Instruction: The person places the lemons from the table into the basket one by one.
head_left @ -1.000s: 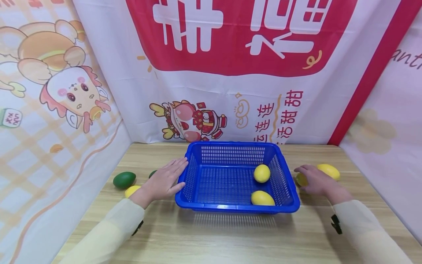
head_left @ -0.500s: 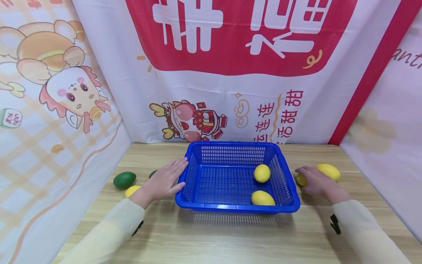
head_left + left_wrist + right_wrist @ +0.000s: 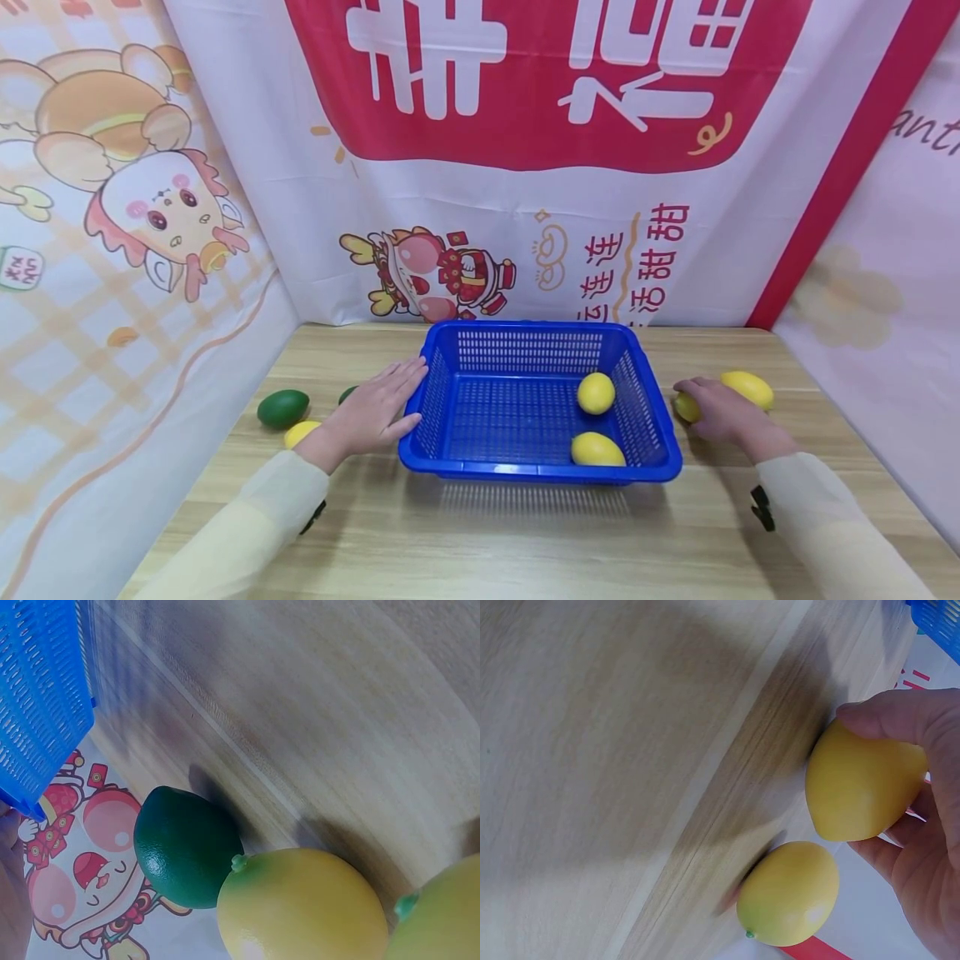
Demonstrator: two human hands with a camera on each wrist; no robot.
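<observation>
A blue plastic basket (image 3: 510,472) with slotted walls stands mid-table. Inside it, toward the right end, lie two lemons, one (image 3: 596,393) behind the other (image 3: 597,450). My left hand (image 3: 378,408) rests with straight fingers on the basket's left rim. To the basket's right, my right hand (image 3: 720,410) grips a lemon (image 3: 866,780), thumb on one side and fingers curled round the other. A further lemon (image 3: 748,390) lies just beyond that hand; the right wrist view shows this lemon (image 3: 789,894) on the table.
Left of the basket lies a dark green fruit (image 3: 283,409). Beside it is a lemon (image 3: 302,433), partly behind the left wrist. Another green fruit (image 3: 347,395) is mostly hidden by the left hand. Printed cloth (image 3: 420,183) hangs behind the wooden table (image 3: 480,550) and along both sides.
My right hand has shifted very slightly, its fingers settling on the lemon. The left hand and the basket stay where they were.
</observation>
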